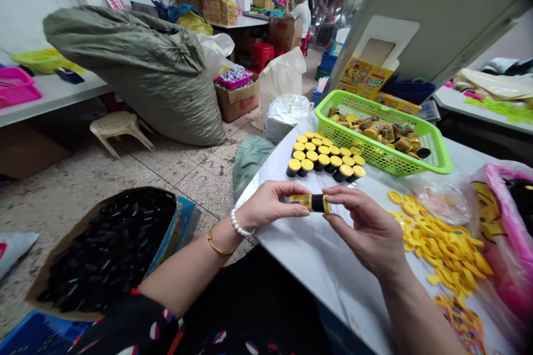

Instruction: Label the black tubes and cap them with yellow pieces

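Between my two hands, above the table's near edge, lies a small black cylinder with a yellow cap and a yellow printed label. My left hand pinches its labelled end between thumb and fingers. On the capped end, the fingertips of my right hand are closed. Just beyond, several black cylinders with yellow lids stand upright in rows. To the right of my right hand is a loose pile of yellow plastic rings. Printed labels lie below that pile.
A green basket holds labelled cylinders at the table's back. A pink bag stands at right. Left on the floor is a box of black cylinders, with a large grey sack beyond. A person sits far back.
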`<control>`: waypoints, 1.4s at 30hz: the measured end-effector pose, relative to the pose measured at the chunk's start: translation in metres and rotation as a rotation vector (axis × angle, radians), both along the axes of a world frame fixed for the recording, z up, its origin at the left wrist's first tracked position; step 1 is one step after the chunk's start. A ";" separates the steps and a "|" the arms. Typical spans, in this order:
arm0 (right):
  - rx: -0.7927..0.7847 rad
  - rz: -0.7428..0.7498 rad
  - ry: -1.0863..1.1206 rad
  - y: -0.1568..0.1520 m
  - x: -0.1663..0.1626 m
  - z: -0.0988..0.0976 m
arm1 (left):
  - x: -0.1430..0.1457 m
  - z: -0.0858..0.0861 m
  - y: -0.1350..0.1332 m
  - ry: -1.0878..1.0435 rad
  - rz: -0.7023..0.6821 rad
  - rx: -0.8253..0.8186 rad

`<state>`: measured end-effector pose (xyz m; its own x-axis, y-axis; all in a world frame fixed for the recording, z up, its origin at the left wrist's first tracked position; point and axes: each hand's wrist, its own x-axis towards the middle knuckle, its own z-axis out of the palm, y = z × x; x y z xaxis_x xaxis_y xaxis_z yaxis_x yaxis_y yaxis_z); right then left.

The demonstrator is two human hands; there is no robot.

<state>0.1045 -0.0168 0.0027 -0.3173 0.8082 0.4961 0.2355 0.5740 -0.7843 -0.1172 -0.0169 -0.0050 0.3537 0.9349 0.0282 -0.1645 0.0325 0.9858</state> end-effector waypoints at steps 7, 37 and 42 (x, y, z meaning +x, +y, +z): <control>-0.243 -0.055 -0.016 -0.006 -0.012 -0.006 | 0.004 0.008 -0.005 0.316 0.163 0.395; -0.926 -0.029 0.576 -0.003 -0.030 -0.015 | 0.009 -0.011 -0.002 0.125 0.085 0.252; -0.985 0.045 0.564 -0.004 -0.033 -0.017 | 0.008 -0.010 -0.003 0.236 0.119 0.282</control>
